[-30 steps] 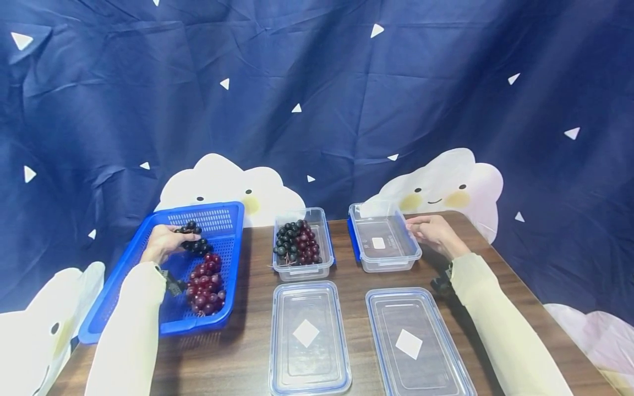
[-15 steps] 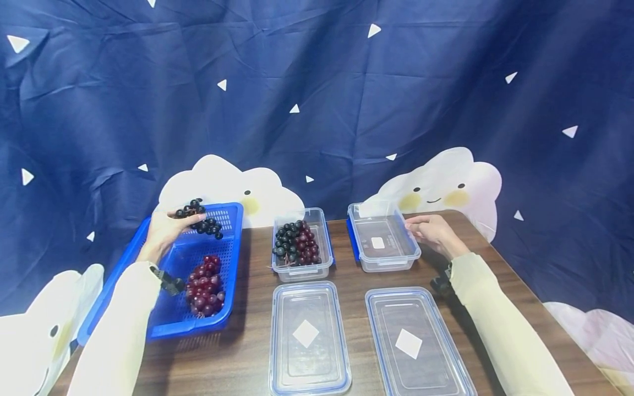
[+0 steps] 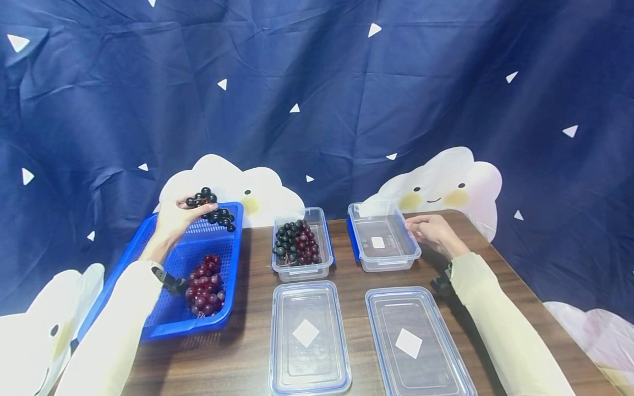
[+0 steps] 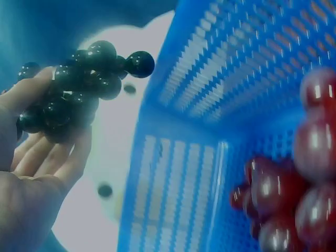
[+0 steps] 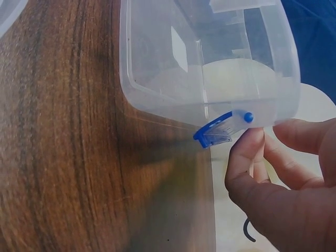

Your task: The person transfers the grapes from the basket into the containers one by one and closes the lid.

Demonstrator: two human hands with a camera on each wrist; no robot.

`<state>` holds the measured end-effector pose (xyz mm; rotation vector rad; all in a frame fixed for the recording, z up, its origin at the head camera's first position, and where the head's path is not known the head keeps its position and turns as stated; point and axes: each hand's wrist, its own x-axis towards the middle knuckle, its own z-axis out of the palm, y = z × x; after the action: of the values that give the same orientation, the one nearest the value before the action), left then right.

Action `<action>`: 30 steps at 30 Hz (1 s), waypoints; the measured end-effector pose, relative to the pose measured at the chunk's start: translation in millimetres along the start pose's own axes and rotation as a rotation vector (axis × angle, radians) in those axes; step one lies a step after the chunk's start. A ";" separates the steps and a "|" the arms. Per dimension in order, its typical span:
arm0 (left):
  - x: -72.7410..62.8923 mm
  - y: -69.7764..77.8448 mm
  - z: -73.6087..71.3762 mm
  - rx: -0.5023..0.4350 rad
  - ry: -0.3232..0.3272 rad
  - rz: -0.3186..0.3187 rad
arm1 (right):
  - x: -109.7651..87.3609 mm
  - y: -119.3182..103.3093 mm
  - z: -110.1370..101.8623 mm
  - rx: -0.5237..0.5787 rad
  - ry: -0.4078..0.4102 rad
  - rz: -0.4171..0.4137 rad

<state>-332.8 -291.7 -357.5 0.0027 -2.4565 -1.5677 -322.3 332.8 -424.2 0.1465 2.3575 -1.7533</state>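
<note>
Above the back of the blue basket (image 3: 230,275), my left hand (image 3: 170,220) holds a bunch of black grapes (image 3: 210,212), thumb on one side and fingers on the other. In the left wrist view the black grapes (image 4: 68,94) rest between thumb and fingers, over the basket's edge. A bunch of red grapes (image 3: 205,286) lies inside the basket. At the right, my right hand (image 3: 433,234) holds the side of an uncovered clear container (image 3: 388,264). In the right wrist view its fingertips meet the wall beside a blue latch (image 5: 215,128); their inner contact is partly hidden.
A second clear container (image 3: 302,272) holds black and red grapes, in the middle. Two clear lids, a left lid (image 3: 307,363) and a right lid (image 3: 421,374), lie flat in front. The wooden table (image 3: 238,357) ends at a slanted right edge, with a blue curtain behind.
My left hand has lifted the black grapes from inside the basket, up and to the right. The red grapes stay in the basket. My right hand keeps its place at the container.
</note>
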 end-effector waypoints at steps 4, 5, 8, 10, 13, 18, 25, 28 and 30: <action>-2.2 15.9 16.7 -0.069 -0.035 0.024 | -0.9 -1.0 -0.8 -0.013 0.013 0.003; -3.3 19.9 21.4 -0.076 -0.039 0.027 | -0.8 -1.1 -0.4 -0.008 0.015 0.003; -7.2 32.9 35.5 -0.094 -0.060 0.056 | -0.1 -1.3 0.7 0.022 0.008 -0.002; -10.0 42.3 44.3 -0.111 -0.083 0.077 | 0.2 -1.5 1.3 0.032 0.003 -0.003; -13.3 55.3 55.6 -0.117 -0.106 0.094 | 0.0 -1.3 1.1 0.031 0.005 0.002; -15.9 70.7 72.7 -0.127 -0.120 0.118 | -0.1 0.1 1.3 0.016 0.004 0.012; -18.7 91.1 99.8 -0.186 -0.139 0.181 | 1.4 2.8 0.4 0.022 0.016 0.017; -19.4 99.5 112.5 -0.202 -0.167 0.226 | 1.1 2.1 0.1 0.026 0.019 0.015; -20.0 104.4 121.0 -0.212 -0.190 0.246 | 1.0 1.6 0.7 0.027 0.018 0.013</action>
<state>-323.9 -136.2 -316.5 -0.4858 -2.3003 -1.7748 -322.9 332.5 -426.1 0.1822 2.3404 -1.7852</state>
